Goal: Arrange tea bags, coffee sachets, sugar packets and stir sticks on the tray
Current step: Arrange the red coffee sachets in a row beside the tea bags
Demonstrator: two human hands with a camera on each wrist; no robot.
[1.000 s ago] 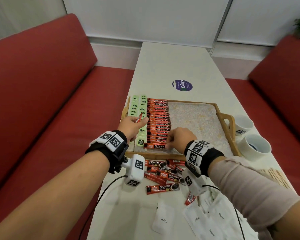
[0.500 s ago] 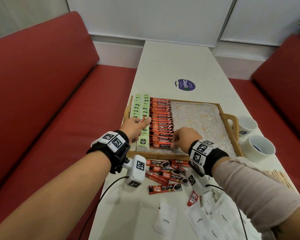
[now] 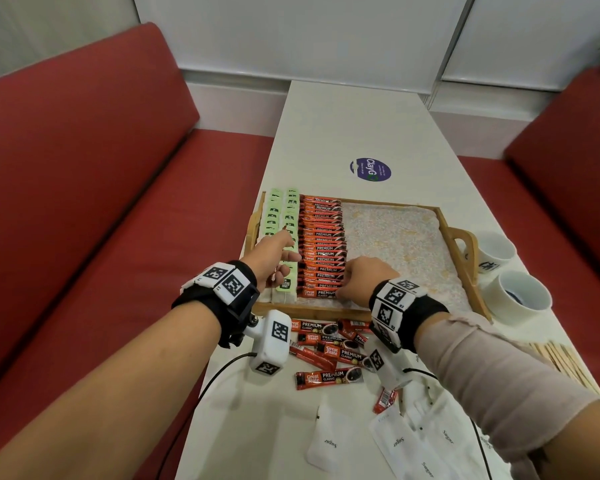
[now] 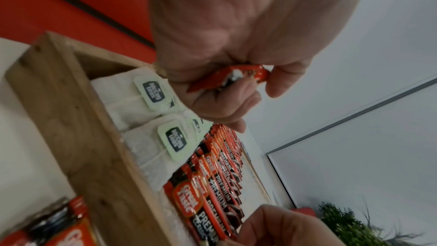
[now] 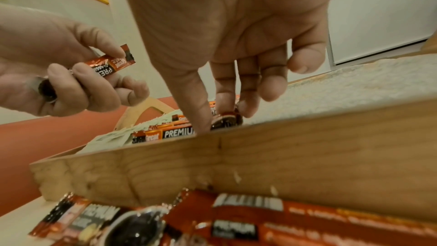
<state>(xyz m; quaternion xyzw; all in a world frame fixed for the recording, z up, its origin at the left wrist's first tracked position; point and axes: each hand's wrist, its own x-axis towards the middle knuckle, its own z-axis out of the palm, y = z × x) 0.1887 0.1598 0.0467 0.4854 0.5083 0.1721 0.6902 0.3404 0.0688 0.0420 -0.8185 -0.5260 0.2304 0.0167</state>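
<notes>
A long white table (image 3: 343, 126) runs up the middle of the head view between red benches (image 3: 84, 168). On it, at mid-frame, sits a wooden tray (image 3: 465, 268) with a speckled liner. Two columns of tea bags (image 3: 284, 216) with green tags fill the tray's left edge, and just right of them lies a tight column of red coffee sachets (image 3: 321, 244); the liner's right part is bare.

The left hand (image 3: 272, 259) hovers over the tea bags with fingers curled round one spare sachet (image 4: 227, 78), pinched against the thumb. The right hand (image 3: 364, 277) reaches down at the near end of the sachet column, thumb and fingertips (image 5: 246, 108) pinching the end of the nearest sachet (image 3: 321, 293) in the tray.

Loose sachets (image 3: 329, 375) lie scattered below the tray's near rail. White sugar packets (image 3: 329, 441) lie at lower centre and lower right. Two white cups (image 3: 520, 296) stand right of the tray, and wooden stir sticks (image 3: 565, 362) lie at the right edge.
</notes>
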